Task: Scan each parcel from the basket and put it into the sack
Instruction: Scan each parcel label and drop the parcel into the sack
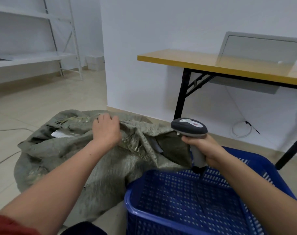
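White painted walls (144,48) meet a beige tiled floor (42,102), with white metal shelving (42,56) left and a yellow-topped, black-legged folding table (212,65) right.

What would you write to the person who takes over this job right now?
Left hand rests on the crumpled mouth of the sack; a grip is unclear.
Right hand holds the scanner by its handle, over the far rim of the basket.
A white parcel shows inside the sack.
Done: no parcel shows in the basket.
Left: check the basket's hidden near part, then probably close the sack.
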